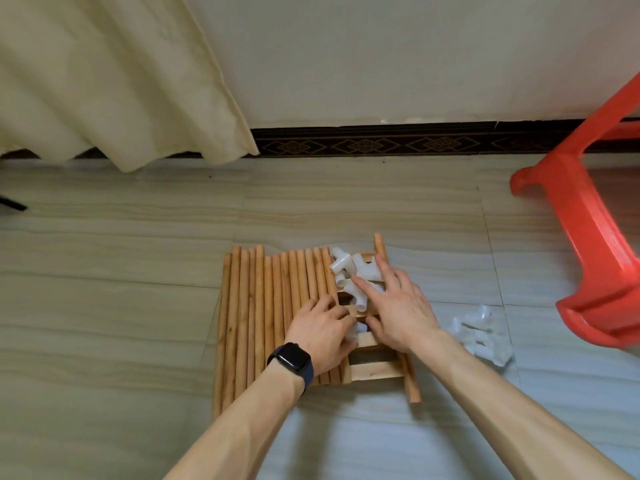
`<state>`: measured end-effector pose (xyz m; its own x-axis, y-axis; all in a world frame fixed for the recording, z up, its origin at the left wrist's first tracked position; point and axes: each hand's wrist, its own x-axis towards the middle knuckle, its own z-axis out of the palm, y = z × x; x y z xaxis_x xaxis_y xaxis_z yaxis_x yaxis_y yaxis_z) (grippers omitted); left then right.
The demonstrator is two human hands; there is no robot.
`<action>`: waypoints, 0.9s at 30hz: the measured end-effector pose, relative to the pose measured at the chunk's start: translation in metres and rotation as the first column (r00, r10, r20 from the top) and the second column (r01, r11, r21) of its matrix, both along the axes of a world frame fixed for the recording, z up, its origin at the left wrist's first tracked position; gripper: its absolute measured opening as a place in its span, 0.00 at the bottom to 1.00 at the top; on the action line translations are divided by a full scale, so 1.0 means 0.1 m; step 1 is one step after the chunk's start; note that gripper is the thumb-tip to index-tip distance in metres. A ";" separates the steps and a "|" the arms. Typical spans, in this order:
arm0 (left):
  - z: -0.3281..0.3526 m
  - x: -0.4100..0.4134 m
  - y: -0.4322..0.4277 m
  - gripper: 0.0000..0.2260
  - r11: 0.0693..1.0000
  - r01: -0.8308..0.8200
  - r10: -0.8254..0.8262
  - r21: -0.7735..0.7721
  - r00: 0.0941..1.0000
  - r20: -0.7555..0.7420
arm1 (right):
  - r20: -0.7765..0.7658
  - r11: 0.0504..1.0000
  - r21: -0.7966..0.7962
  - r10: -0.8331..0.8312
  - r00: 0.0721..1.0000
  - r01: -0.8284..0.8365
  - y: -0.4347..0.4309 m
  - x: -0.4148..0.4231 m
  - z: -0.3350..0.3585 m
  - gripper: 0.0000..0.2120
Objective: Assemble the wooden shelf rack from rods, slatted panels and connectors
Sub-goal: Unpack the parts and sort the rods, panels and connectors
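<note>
Several wooden rods [263, 306] lie side by side on the tiled floor, over a slatted panel [375, 370] whose slats show at the right. A pile of white plastic connectors [349, 271] sits on the panel's far part. My left hand [322, 327], with a dark watch on its wrist, lies on the rods with fingers curled around one white connector [358, 330]. My right hand [394, 306] reaches over the pile with fingers spread, touching the connectors. More connectors [481, 334] lie blurred on the floor to the right.
A red plastic stool [588, 237] stands at the right, close to the loose connectors. A cream curtain [114, 81] hangs at the upper left against the wall. A dark patterned skirting [381, 143] runs along the wall base. Bare floor tiles [104, 289] surround the parts.
</note>
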<state>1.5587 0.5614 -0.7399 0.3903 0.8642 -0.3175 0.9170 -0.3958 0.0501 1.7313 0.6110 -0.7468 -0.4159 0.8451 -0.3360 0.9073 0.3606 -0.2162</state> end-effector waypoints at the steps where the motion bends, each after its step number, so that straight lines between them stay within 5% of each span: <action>1: -0.02 0.00 -0.01 0.18 0.999 0.032 -0.032 0.012 0.999 -0.007 | -0.001 0.999 0.036 -0.008 1.000 0.008 -0.03 0.00 0.01 0.35; 5: -0.01 -0.02 -0.01 0.19 0.999 0.041 -0.042 0.011 0.997 0.062 | -0.084 0.993 0.101 -0.055 0.995 0.063 -0.13 0.01 0.02 0.29; 8: 0.10 -0.02 0.01 0.19 0.978 -0.182 0.203 -0.100 0.940 0.273 | -0.275 0.979 0.064 -0.171 0.946 0.196 -0.15 0.07 -0.04 0.26; 11: 0.17 0.06 0.04 0.26 0.902 -0.345 0.424 -0.260 0.821 0.382 | -0.547 0.921 -0.015 -0.335 0.767 0.390 -0.18 0.15 -0.08 0.24; 14: 0.13 0.19 0.11 0.39 0.813 -0.425 0.558 -0.397 0.764 0.325 | -0.693 0.852 -0.118 -0.439 0.572 0.510 -0.27 0.25 -0.05 0.25; 21: 0.08 0.40 0.43 0.45 0.598 -0.494 0.759 -0.631 0.602 0.247 | -0.753 0.675 -0.301 -0.601 0.266 0.673 -0.55 0.77 -0.03 0.26; 27: 0.06 0.39 0.54 0.47 0.527 -0.485 0.781 -0.698 0.600 0.172 | -0.712 0.487 -0.341 -0.692 0.118 0.804 -0.77 1.27 -0.11 0.24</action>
<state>1.5979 0.6151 -0.7338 0.0173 0.6534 -0.7568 0.7106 0.5245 0.4690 1.8581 0.5338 -0.7581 0.4345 0.8786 -0.1983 0.2709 -0.3375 -0.9015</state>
